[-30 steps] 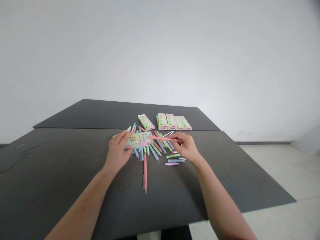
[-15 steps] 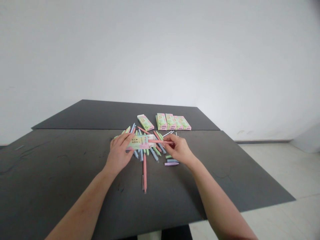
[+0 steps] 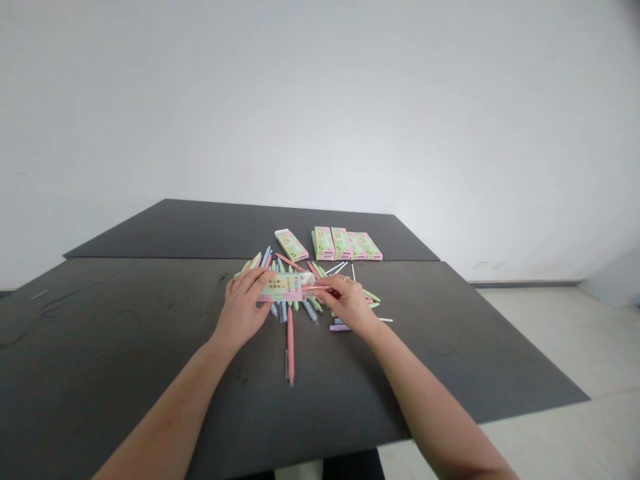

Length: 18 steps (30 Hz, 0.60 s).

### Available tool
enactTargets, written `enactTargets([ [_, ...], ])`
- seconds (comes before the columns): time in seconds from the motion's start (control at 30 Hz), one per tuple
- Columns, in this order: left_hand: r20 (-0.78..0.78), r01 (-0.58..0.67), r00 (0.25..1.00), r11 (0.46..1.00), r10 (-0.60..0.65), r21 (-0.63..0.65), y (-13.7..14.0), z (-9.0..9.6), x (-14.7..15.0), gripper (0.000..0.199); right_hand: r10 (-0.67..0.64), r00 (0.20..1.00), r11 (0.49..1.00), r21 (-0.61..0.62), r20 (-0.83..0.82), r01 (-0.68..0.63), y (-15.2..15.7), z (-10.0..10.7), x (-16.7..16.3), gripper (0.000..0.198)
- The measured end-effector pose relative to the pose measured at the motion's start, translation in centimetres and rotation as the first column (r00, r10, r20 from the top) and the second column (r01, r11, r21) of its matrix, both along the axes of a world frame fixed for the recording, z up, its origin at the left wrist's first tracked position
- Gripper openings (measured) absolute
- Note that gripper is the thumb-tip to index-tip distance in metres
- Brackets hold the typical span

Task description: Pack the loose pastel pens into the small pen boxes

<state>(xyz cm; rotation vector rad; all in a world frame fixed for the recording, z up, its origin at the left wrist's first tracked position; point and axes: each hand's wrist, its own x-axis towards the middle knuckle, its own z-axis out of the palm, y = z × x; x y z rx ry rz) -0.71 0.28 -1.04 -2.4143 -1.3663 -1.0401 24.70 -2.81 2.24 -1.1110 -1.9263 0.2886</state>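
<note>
My left hand (image 3: 245, 300) is closed around the left part of a pastel pen box (image 3: 283, 287), held flat over a pile of pens. The box's open end faces right. In my right hand (image 3: 350, 300) a pink pen (image 3: 320, 288) is pinched, its front part inside that open end. Beneath the box lie many pink, blue and green pens (image 3: 309, 309). One pink pen with a clear clip (image 3: 291, 347) points toward me, apart from the pile. A purple pen (image 3: 339, 327) lies below my right hand, partly covered by it.
Behind the pile, several pastel boxes (image 3: 342, 244) stand together on the black table (image 3: 150, 293), with a single box (image 3: 291, 245) to their left. Thin white sticks (image 3: 336, 268) lie beyond my right hand. A pale wall rises behind the table.
My right hand has moved left, pushing the pink pen deeper into the box. Green pens and a white stick to the right of that hand have come into view.
</note>
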Motion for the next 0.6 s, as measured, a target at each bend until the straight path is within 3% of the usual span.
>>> enactTargets([
  [0.2,-0.013,0.005,1.0,1.0,-0.005,-0.001,-0.1,0.1,0.1,0.049,0.075,0.995,0.997,-0.007,0.069,-0.075,-0.6,0.2,-0.4,0.027],
  [0.43,-0.007,0.015,1.0,1.0,-0.015,-0.008,0.0,0.1,0.1,0.05,0.001,0.999,0.988,-0.153,-0.039,-0.007,-0.2,-0.7,-0.1,0.023],
  [0.6,0.0,0.028,1.0,1.0,-0.028,-0.013,-0.1,0.2,0.2,0.05,-0.033,0.999,0.997,-0.067,-0.013,0.032,0.1,-0.8,-0.3,0.017],
])
